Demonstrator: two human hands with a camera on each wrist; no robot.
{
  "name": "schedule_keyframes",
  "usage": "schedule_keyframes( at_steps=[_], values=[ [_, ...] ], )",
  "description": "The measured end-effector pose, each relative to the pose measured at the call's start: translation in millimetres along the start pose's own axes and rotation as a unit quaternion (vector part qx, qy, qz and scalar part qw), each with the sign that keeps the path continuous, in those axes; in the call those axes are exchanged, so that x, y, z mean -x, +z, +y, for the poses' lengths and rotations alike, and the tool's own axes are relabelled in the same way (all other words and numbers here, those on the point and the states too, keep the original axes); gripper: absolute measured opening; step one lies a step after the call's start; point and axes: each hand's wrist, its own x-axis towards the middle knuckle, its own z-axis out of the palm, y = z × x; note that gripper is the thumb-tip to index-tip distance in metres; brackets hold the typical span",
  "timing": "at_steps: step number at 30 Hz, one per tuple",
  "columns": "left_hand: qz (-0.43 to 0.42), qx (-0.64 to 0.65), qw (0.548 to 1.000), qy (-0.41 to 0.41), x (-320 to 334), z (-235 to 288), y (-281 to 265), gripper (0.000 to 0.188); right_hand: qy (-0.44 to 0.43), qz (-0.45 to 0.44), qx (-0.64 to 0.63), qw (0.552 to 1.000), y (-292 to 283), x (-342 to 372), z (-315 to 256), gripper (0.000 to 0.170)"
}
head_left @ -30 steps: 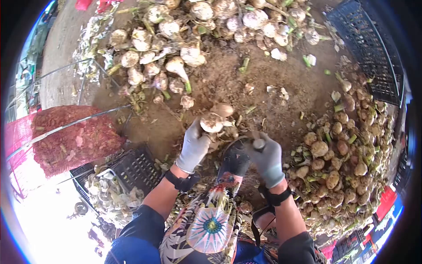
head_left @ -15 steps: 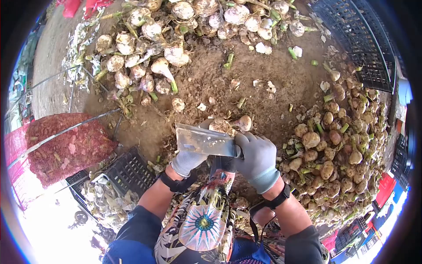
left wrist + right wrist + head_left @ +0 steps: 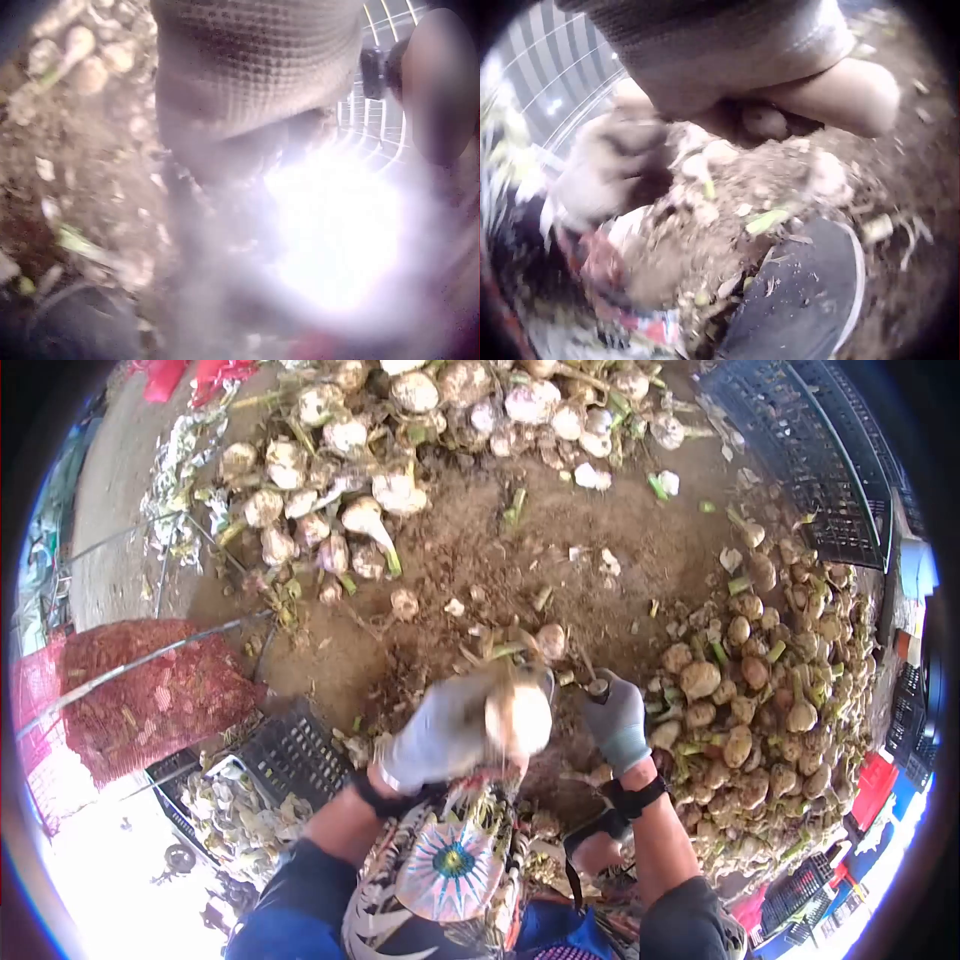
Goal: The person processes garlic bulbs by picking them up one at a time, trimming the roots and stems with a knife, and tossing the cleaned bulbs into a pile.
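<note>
My gloved left hand (image 3: 435,732) holds a pale garlic bulb (image 3: 520,717) in front of my body, both blurred in the head view. To its right, my gloved right hand (image 3: 617,722) grips a knife by its handle (image 3: 597,687), whose round end shows. The blade stands nearly edge-on and only a thin line of it is seen. A small bulb (image 3: 551,642) lies on the ground just beyond the left hand. In the right wrist view the handle end (image 3: 763,120) sits among the right glove's fingers (image 3: 855,94). Glare washes out much of the left wrist view.
Garlic with stems is heaped (image 3: 345,435) at the far side. A large pile of bulbs (image 3: 740,745) lies at right. Dark crates (image 3: 800,460) stand far right, a red mesh bag (image 3: 160,685) and a crate (image 3: 295,750) at left. A shoe (image 3: 802,292) is below the hands.
Half a second ago the broad blade lay across the left hand at the bulb. Now the right hand has drawn away to the right, and the left has swung the bulb nearer my body.
</note>
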Motion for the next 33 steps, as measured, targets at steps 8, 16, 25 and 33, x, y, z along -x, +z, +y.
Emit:
schedule_keyframes(
  at_steps=[8,16,25,33],
  values=[
    [0.075,-0.311,0.932,0.171,-28.9,-42.8,15.8,0.03,-0.025,-0.129,-0.637,0.76,-9.0,12.5,-66.5,0.029],
    [0.119,0.036,0.987,-0.104,-0.6,-69.2,13.5,0.014,-0.191,0.021,-0.068,0.979,-12.5,7.4,-76.2,0.03],
    [-0.049,0.077,0.996,0.021,-57.2,18.1,54.6,0.046,0.068,0.05,-0.713,0.696,75.4,-10.2,134.4,0.028],
    [-0.059,-0.386,0.899,-0.2,-69.4,-106.0,50.3,0.051,0.143,0.137,-0.463,0.864,-11.2,-1.7,18.8,0.022]
  ],
)
